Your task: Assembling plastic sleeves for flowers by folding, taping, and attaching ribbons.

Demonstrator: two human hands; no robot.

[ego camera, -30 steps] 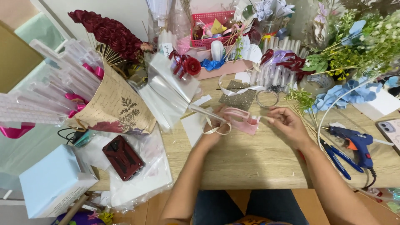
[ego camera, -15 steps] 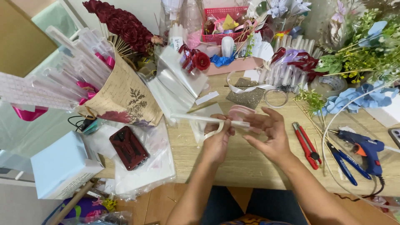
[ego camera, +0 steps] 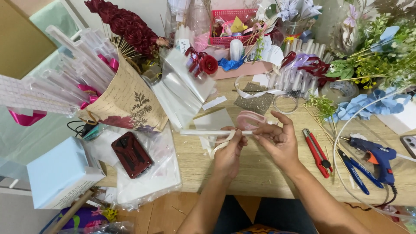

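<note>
A thin white stick point(ego camera: 216, 132) is held level above the wooden table point(ego camera: 260, 173), pinched at its right end between the fingertips of both hands. The left hand point(ego camera: 228, 154) is closed narrowly around the stick, with a cream ribbon point(ego camera: 219, 146) looped under its thumb. The right hand point(ego camera: 277, 139) is closed on the stick's right end, and a pink ribbon roll point(ego camera: 251, 120) sits just behind its fingers. The stick's free end is pointed left toward the wrapped paper bouquet point(ego camera: 125, 102) and is stopped well short of it.

Left of the stick, clear plastic sheets point(ego camera: 182, 89) and a dark red phone point(ego camera: 131, 154) on a plastic bag are found near the table's front edge. Right of the stick, a red cutter point(ego camera: 317, 152), blue-handled pliers point(ego camera: 353, 171) and a blue glue gun point(ego camera: 377, 158) are laid out near the right hand. A bare strip of tabletop is left below the stick, between the forearms and the front edge. Behind the stick, the table is crowded up to the pink basket point(ego camera: 232, 26).
</note>
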